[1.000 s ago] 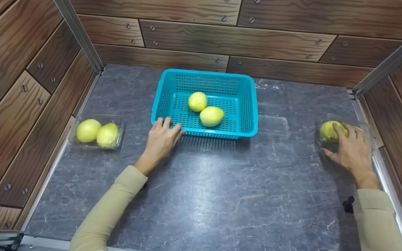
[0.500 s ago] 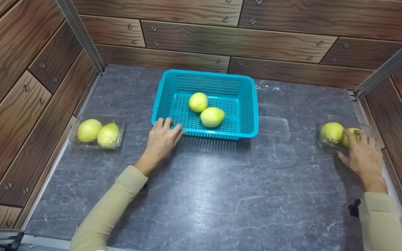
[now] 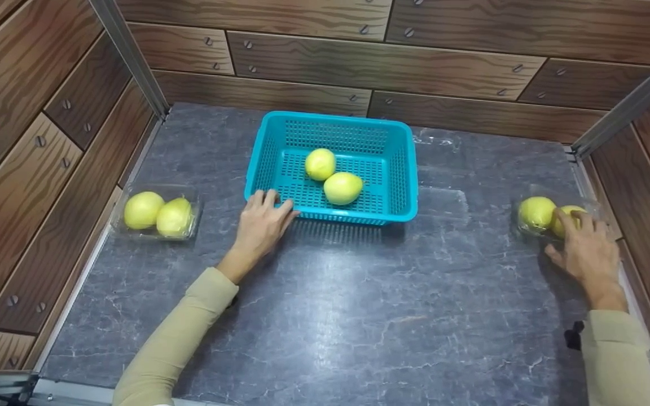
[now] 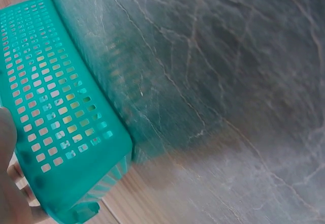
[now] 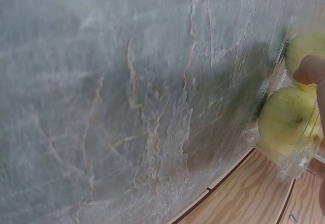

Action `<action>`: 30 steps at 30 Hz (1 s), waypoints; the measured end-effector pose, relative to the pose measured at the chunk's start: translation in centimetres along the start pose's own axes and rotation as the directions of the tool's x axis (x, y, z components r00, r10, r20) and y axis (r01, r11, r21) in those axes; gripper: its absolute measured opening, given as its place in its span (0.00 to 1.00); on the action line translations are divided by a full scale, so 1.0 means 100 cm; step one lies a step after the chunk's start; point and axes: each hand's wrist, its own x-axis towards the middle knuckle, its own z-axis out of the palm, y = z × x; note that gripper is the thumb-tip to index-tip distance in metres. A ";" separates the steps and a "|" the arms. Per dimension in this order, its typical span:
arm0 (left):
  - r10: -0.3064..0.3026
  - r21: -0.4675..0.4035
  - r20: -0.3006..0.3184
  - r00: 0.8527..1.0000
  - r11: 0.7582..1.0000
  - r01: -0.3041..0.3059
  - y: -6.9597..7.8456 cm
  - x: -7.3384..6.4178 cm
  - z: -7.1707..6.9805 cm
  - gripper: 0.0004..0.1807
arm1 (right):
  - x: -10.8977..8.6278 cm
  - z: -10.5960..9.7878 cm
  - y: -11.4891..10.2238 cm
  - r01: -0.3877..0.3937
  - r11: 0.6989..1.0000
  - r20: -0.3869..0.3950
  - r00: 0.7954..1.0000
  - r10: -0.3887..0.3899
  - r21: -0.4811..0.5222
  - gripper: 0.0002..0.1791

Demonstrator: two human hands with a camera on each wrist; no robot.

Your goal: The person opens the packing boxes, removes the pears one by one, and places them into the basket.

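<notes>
A turquoise perforated basket stands at the middle back, holding two yellow-green pear-like fruits. My left hand grips its near left rim, fingers over the edge; the left wrist view shows the basket's slotted side beside that hand. At the far right lies a clear plastic container with two similar fruits. My right hand has its fingers curled over the right fruit, partly hiding it; the left fruit lies uncovered. The right wrist view shows the thumb across one fruit.
Another clear container with two yellow-green fruits sits on the left, near the side wall. Wood-patterned panels enclose the back and sides. Clear tape strips mark the grey marbled table right of the basket.
My right hand has shifted right, from the left fruit in the right container to the right one, uncovering the left fruit. My left hand and the basket have stayed in place.
</notes>
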 end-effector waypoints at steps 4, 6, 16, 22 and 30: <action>-0.009 -0.008 0.006 1.000 1.000 0.009 0.000 0.001 -0.001 0.16 | -0.002 0.002 0.000 0.010 1.000 -0.035 0.999 -0.010 -0.009 0.43; -0.011 -0.009 0.010 1.000 1.000 0.011 0.000 0.000 -0.001 0.16 | -0.005 0.004 -0.001 0.018 1.000 -0.065 0.998 -0.019 -0.013 0.40; -0.005 0.008 0.007 1.000 1.000 0.005 0.000 -0.001 -0.001 0.16 | -0.015 0.001 -0.006 0.037 0.999 -0.089 0.995 -0.039 -0.026 0.33; 0.002 0.011 0.001 1.000 1.000 -0.002 0.000 -0.001 -0.002 0.16 | -0.022 -0.002 -0.012 0.036 0.999 -0.088 0.996 -0.036 0.005 0.33; -0.002 -0.001 0.009 1.000 1.000 0.002 0.000 -0.001 -0.001 0.16 | -0.033 -0.001 -0.022 0.068 0.998 -0.111 0.992 -0.067 0.010 0.33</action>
